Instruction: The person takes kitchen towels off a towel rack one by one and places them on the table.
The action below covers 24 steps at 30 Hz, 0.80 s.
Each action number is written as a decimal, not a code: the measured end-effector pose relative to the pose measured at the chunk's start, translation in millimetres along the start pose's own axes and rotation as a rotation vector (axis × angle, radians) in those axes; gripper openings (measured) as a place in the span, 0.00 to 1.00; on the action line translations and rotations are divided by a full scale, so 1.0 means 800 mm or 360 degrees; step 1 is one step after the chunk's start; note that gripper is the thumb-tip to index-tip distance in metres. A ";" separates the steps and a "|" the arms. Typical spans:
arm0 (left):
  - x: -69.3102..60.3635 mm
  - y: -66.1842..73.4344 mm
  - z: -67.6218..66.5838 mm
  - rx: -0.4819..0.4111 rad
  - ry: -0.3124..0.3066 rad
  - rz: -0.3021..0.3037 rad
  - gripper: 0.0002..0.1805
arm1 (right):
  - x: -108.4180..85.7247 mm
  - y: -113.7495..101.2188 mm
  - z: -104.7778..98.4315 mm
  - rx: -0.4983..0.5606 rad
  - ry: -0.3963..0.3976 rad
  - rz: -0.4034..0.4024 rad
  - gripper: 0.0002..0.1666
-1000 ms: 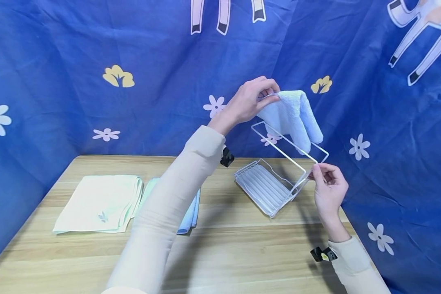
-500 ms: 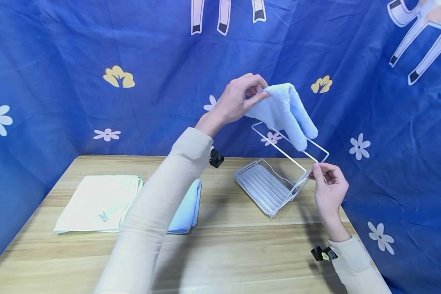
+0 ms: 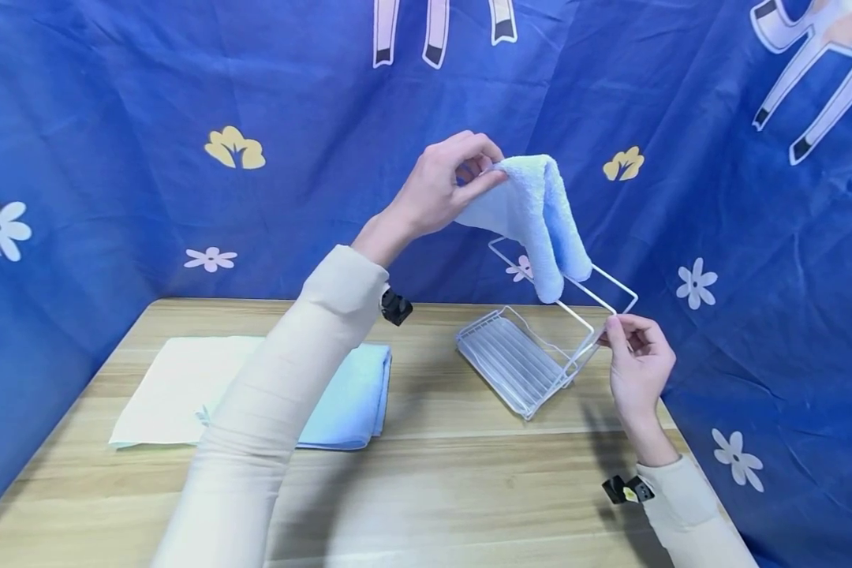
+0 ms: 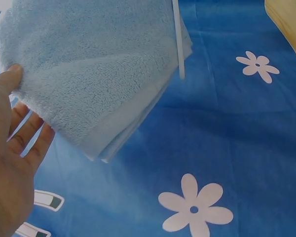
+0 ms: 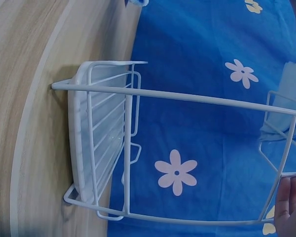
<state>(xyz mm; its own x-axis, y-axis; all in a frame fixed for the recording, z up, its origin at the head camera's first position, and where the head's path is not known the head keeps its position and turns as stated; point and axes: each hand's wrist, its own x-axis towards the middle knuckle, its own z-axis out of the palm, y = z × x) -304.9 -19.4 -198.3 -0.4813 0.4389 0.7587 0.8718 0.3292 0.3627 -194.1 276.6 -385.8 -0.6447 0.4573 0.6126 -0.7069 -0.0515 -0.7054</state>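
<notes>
My left hand (image 3: 447,185) pinches a folded light-blue terry towel (image 3: 539,213) by one edge, thumb above and fingers below. The towel hangs folded over above a white wire rack (image 3: 575,319), its lower ends in front of the upper bars in the head view. Whether it touches them I cannot tell. With thumb and fingers, my right hand (image 3: 640,367) grips the rack's upper right corner. In the right wrist view, fingers (image 5: 288,197) of that hand lie at the wire frame (image 5: 187,97). The rack's slatted base (image 3: 507,363) stands on the table.
A pale folded towel (image 3: 170,390) and a folded blue towel (image 3: 351,394) lie on the wooden table (image 3: 426,489) at left, partly hidden by my left sleeve. A blue patterned curtain (image 3: 312,197) borders the table behind and at both sides.
My left hand has moved left and slightly up, carrying the light-blue towel leftward across the rack's top. More of the blue towel on the table shows. The right hand and rack have stayed put.
</notes>
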 end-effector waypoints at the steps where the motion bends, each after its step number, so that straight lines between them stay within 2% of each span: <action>1: -0.001 0.001 -0.002 0.0006 -0.0001 -0.0001 0.09 | 0.000 0.000 0.000 -0.0015 -0.0002 -0.0002 0.02; 13: -0.011 0.012 -0.028 0.0057 -0.0009 -0.0012 0.09 | 0.000 0.004 -0.001 -0.0042 0.0012 -0.0017 0.04; 24: -0.029 0.017 -0.053 0.0073 0.0006 -0.0061 0.09 | 0.000 0.002 0.000 -0.0052 0.0020 -0.0030 0.03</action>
<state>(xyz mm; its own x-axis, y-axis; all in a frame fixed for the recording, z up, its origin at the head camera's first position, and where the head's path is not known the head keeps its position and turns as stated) -277.9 -60.7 -187.7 -0.5139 0.4221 0.7468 0.8476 0.3838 0.3663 -195.6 276.3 -386.9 -0.6276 0.4690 0.6214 -0.7089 -0.0142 -0.7052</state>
